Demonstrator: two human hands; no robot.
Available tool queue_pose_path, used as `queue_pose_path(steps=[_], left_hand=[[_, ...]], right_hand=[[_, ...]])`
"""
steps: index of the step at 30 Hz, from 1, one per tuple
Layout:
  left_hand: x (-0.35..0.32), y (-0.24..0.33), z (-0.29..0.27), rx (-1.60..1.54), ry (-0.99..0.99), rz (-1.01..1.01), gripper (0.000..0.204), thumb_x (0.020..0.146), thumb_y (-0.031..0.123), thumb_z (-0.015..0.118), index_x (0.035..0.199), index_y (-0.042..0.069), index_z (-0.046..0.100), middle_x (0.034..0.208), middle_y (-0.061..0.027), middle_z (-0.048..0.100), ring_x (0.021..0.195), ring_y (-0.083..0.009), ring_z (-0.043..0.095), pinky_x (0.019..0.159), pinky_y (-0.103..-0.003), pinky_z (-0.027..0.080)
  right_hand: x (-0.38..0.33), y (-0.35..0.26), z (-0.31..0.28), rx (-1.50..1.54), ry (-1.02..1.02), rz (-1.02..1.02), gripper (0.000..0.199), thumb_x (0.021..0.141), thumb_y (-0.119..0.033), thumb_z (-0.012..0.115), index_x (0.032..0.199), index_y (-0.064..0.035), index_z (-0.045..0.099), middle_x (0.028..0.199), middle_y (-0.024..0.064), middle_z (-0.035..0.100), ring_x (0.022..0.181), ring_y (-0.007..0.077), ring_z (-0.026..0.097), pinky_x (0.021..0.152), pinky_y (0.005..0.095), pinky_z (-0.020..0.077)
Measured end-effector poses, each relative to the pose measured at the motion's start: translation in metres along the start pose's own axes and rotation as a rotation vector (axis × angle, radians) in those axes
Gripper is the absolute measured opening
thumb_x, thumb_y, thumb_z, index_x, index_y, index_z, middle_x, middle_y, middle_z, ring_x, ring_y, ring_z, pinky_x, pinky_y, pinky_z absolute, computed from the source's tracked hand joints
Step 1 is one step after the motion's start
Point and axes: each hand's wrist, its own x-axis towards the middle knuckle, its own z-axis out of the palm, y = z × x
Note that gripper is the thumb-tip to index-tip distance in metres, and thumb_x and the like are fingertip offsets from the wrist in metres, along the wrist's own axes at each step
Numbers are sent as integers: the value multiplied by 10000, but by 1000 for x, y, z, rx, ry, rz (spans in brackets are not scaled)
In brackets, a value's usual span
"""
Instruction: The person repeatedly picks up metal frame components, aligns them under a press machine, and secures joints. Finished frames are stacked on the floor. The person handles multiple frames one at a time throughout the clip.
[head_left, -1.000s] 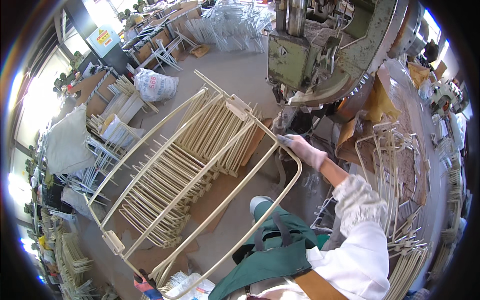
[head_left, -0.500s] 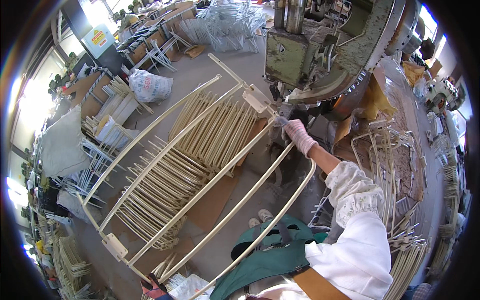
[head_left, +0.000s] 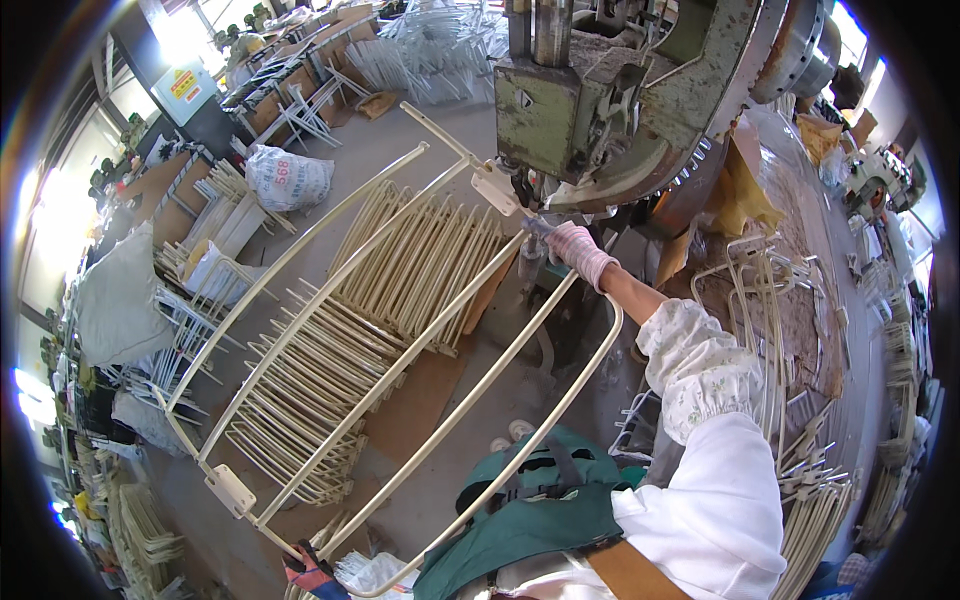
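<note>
a large cream-coloured bent tube frame (head_left: 400,370) is held slanting across the view, its far end with a flat plate raised up to the green press machine (head_left: 600,100) at the top and its near end low at the bottom edge. the right hand (head_left: 580,250), in a pink glove, is stretched out to the top of the frame just under the machine's head, and its fingers are seen curled around a tube there. the left hand (head_left: 310,572), in a dark glove with red patches, is seen only in part at the bottom edge, wrapped about the frame's lower end. beneath the frame, a stack of cream tube frames (head_left: 350,340) is laid on the floor over brown cardboard (head_left: 420,420). more bent frames (head_left: 780,330) are piled to the right beside the machine, and a white sack (head_left: 290,178) is set further off at the upper left.
</note>
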Motion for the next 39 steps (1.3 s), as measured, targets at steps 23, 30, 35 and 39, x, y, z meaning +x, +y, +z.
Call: queue_pose_path(steps=[23, 30, 35, 39], left_hand=[[-32, -7, -38, -73, -173, -338, 123, 778, 75, 644, 785, -4, 549, 699, -47, 573, 618, -110, 549, 548, -255, 474], [-49, -9, -29, -169, -149, -424, 97, 753, 70, 661, 776, 17, 583, 662, -40, 575, 572, -116, 534, 509, -259, 442], [-40, -19, -16, -59, -106, -431, 196, 751, 110, 682, 681, 90, 499, 560, -6, 514, 348, -109, 424, 276, -245, 267], [-33, -38, -19, -195, -146, -496, 202, 719, 74, 684, 830, 41, 519, 590, -78, 549, 325, -174, 461, 238, -310, 343]], right_hand=[[-9, -41, -32, 377, -474, 170, 281, 857, -333, 483, 710, -98, 531, 533, -11, 463, 411, 126, 428, 370, 267, 334], [-73, -92, 19, 894, -320, 259, 174, 886, -194, 487, 839, -31, 527, 681, 58, 551, 632, 211, 604, 542, 322, 527], [-50, -93, 24, 1270, -124, 432, 205, 902, -233, 467, 872, -38, 522, 723, 86, 588, 612, 197, 610, 524, 308, 548], [-37, -84, 33, 1347, -174, 384, 165, 871, -224, 526, 952, -81, 535, 864, 64, 604, 711, 211, 620, 545, 274, 545]])
